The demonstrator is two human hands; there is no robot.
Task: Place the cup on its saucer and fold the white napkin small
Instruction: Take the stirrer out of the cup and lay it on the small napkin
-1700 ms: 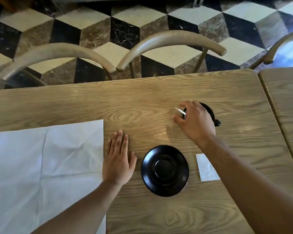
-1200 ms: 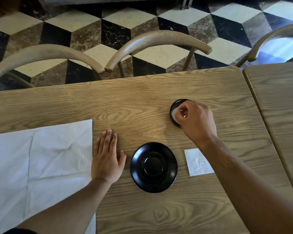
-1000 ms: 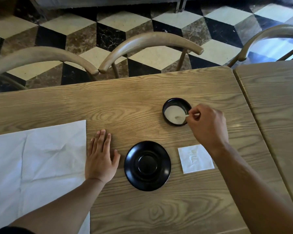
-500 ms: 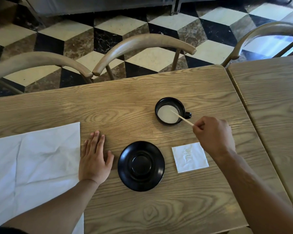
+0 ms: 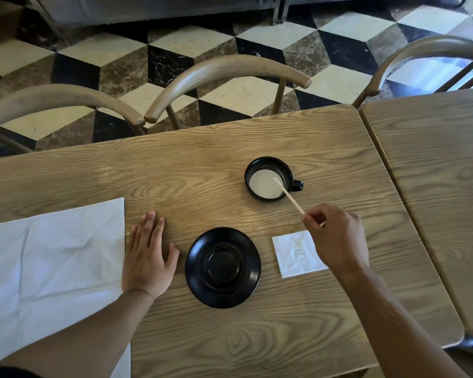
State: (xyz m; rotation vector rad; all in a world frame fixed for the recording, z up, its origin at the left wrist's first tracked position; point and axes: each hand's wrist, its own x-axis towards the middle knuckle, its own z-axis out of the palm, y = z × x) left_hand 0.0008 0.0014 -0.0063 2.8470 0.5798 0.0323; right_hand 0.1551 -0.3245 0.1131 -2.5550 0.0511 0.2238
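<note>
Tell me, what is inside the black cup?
The cup holds a pale, milky liquid, and the tip of a thin wooden stick pinched by the right hand dips into it. The liquid hides the cup's bottom.

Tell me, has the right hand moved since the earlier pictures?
Yes. The right hand was over the cup; now it is nearer the person, above the small napkin, pinching the stick.

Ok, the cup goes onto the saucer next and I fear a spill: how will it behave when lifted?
The cup holds pale liquid, which will probably slosh if tilted. The wooden stick leaning over its rim, pinched by the right hand, may hinder the lift. Glossy black walls could be slippery; the small handle looks safer.
</note>
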